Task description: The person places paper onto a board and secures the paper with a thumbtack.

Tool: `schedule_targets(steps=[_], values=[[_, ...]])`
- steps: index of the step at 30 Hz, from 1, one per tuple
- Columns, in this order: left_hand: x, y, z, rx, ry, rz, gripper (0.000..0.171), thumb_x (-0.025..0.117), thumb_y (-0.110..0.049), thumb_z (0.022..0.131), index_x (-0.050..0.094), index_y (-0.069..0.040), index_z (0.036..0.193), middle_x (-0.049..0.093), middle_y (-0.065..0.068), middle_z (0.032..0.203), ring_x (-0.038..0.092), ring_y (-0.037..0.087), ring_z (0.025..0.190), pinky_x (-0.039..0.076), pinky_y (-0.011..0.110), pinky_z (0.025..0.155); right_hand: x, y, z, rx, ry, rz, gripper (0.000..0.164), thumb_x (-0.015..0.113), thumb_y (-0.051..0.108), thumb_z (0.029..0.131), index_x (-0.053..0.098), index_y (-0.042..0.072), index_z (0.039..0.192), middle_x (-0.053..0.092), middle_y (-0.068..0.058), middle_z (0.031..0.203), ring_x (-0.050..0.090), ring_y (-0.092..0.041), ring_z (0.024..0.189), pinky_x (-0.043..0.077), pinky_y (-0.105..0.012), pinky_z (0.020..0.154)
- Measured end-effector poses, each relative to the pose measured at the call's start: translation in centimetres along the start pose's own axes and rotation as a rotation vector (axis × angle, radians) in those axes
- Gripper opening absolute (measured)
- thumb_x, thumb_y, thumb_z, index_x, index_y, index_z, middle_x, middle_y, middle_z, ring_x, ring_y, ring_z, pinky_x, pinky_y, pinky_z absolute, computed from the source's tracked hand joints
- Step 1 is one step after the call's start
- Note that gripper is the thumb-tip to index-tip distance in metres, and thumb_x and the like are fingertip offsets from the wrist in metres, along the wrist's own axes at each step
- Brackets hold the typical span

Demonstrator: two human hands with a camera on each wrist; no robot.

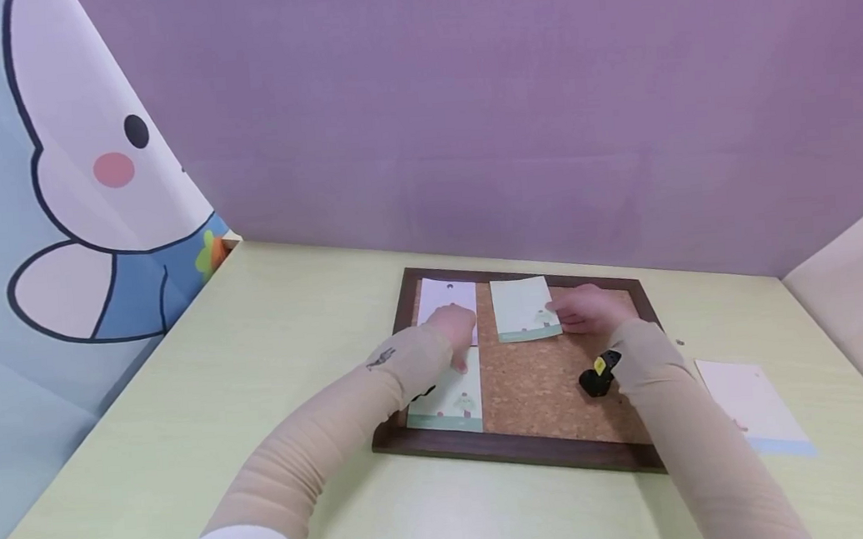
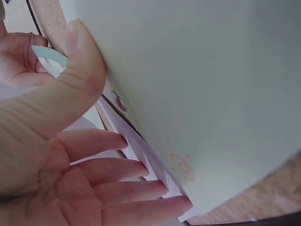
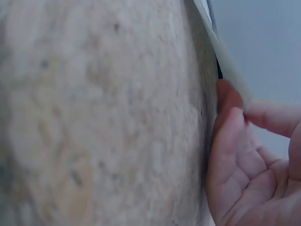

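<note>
A cork board (image 1: 531, 400) in a dark wooden frame lies on the table. My right hand (image 1: 590, 308) pinches the right edge of a pale card (image 1: 518, 303) with a green bottom strip, over the board's upper middle. In the right wrist view, thumb and fingertips of that hand (image 3: 254, 174) meet on the thin card edge (image 3: 230, 70), close beside the cork. My left hand (image 1: 454, 330) rests on the left column, its fingers (image 2: 127, 190) fairly straight at a lilac card (image 1: 433, 296). Its thumb touches the pale green-bottomed card (image 2: 211, 94) below, which has a small metal fastener (image 2: 118, 100) at its top.
Another pale card (image 1: 752, 401) with a blue bottom strip lies on the table right of the board. Near it is a small dark object (image 1: 679, 341). A purple cloth (image 1: 512, 130) stands behind the table, and a cartoon-print curtain (image 1: 87, 185) hangs at the left.
</note>
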State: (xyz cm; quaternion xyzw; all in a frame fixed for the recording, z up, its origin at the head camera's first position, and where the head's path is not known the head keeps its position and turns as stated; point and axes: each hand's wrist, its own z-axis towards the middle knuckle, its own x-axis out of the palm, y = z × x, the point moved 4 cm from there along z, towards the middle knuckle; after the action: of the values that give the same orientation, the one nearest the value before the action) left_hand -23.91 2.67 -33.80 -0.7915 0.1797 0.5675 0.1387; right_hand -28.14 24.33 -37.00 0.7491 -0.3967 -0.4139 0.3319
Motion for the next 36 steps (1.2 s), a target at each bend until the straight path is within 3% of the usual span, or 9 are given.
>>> schedule_targets(steps=[4, 9, 13, 30, 36], values=[[0.1, 0.1, 0.1, -0.009, 0.007, -0.022, 0.056, 0.082, -0.025, 0.073, 0.057, -0.006, 0.119, 0.062, 0.009, 0.123, 0.056, 0.026, 0.117, 0.041, 0.037, 0.106, 0.4, 0.4, -0.1, 0.040, -0.029, -0.009, 0.030, 0.056, 0.016, 0.093, 0.051, -0.004, 0.115, 0.058, 0.002, 0.086, 0.055, -0.003, 0.072, 0.051, -0.015, 0.068], [0.3, 0.1, 0.3, -0.013, 0.012, -0.035, 0.057, 0.083, -0.024, 0.072, 0.057, -0.006, 0.120, 0.062, 0.008, 0.124, 0.056, 0.026, 0.117, 0.041, 0.037, 0.106, 0.5, 0.5, 0.1, 0.046, -0.025, 0.018, 0.010, 0.058, 0.013, 0.092, 0.058, 0.003, 0.092, 0.057, 0.005, 0.071, 0.053, -0.004, 0.064, 0.049, -0.014, 0.060], [0.4, 0.1, 0.5, -0.019, 0.015, -0.044, 0.058, 0.083, -0.024, 0.072, 0.057, -0.007, 0.121, 0.062, 0.008, 0.124, 0.056, 0.026, 0.117, 0.042, 0.037, 0.105, 0.6, 0.5, 0.2, 0.042, -0.012, 0.027, 0.013, 0.058, 0.013, 0.092, 0.060, 0.007, 0.080, 0.058, 0.007, 0.064, 0.052, -0.003, 0.059, 0.046, -0.014, 0.056], [0.1, 0.0, 0.1, 0.015, 0.003, -0.012, 0.061, 0.083, -0.024, 0.072, 0.055, -0.005, 0.123, 0.061, 0.010, 0.124, 0.054, 0.028, 0.119, 0.039, 0.039, 0.108, 1.4, 1.0, 0.3, 0.092, -0.059, -0.008, 0.012, 0.060, 0.015, 0.091, 0.060, 0.005, 0.084, 0.056, 0.008, 0.057, 0.051, -0.001, 0.053, 0.044, -0.013, 0.053], [0.0, 0.0, 0.0, 0.010, 0.008, -0.033, 0.061, 0.082, -0.023, 0.073, 0.054, -0.005, 0.124, 0.060, 0.010, 0.125, 0.054, 0.028, 0.120, 0.038, 0.040, 0.108, 1.5, 1.1, 0.3, 0.097, -0.060, 0.003, 0.012, 0.059, 0.014, 0.091, 0.060, 0.002, 0.094, 0.058, 0.008, 0.059, 0.053, -0.001, 0.055, 0.046, -0.013, 0.055]])
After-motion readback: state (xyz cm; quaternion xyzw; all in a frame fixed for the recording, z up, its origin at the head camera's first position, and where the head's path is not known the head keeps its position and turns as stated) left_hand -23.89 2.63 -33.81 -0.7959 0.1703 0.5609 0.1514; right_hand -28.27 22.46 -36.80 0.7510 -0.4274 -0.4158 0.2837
